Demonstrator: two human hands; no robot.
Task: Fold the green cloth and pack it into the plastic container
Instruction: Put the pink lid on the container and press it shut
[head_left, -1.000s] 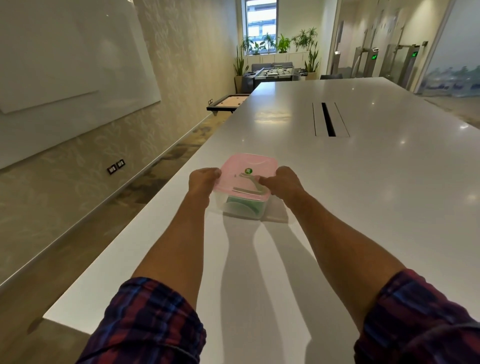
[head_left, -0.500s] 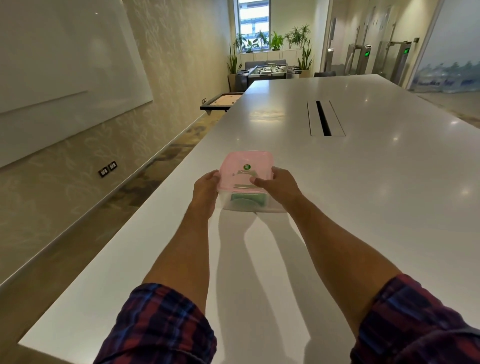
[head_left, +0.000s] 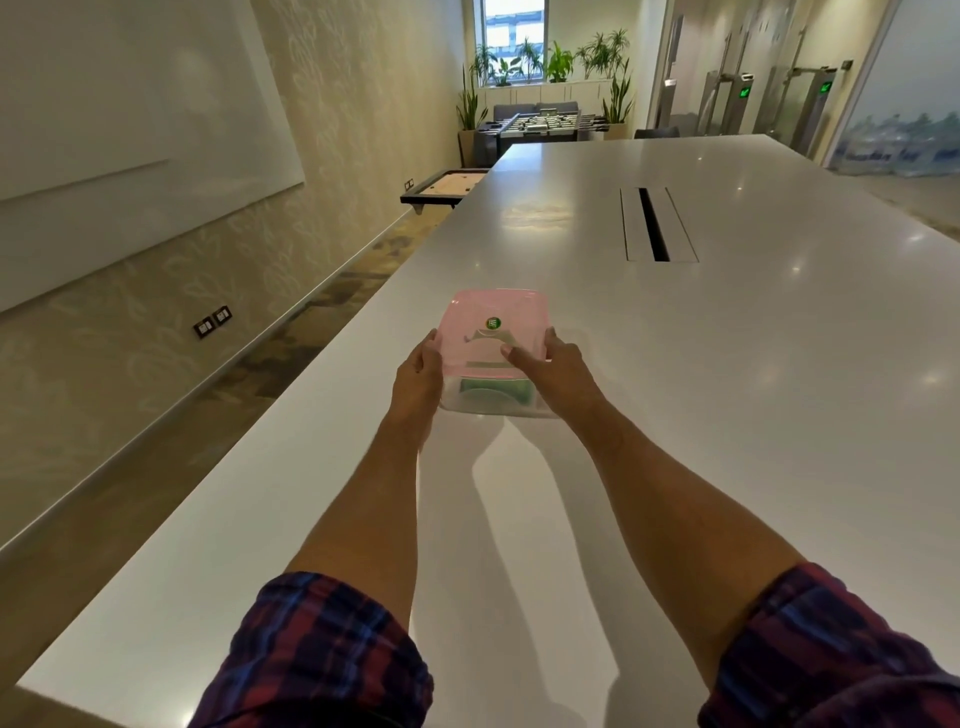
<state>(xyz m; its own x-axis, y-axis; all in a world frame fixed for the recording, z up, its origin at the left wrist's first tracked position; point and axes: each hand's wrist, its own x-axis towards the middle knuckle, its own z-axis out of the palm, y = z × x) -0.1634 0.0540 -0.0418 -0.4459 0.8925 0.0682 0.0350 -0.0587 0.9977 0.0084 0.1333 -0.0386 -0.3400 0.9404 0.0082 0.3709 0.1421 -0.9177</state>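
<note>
A clear plastic container (head_left: 470, 408) with a pink lid (head_left: 491, 335) rests on the white table (head_left: 727, 415), at arm's length in front of me. The folded green cloth (head_left: 493, 392) shows through its near wall. My left hand (head_left: 418, 379) grips the container's left side, thumb at the lid's edge. My right hand (head_left: 553, 371) holds the right side with its thumb lying on top of the lid. A small green sticker sits on the lid.
The table's left edge runs close beside the container, with floor beyond it. A cable slot (head_left: 655, 224) is set in the table farther back. A low game board (head_left: 447, 187), a foosball table and plants stand at the room's far end.
The container has turned so its lid sits squarer to me. Both hands shifted along its sides, the right thumb now on the lid. The view tilted slightly.
</note>
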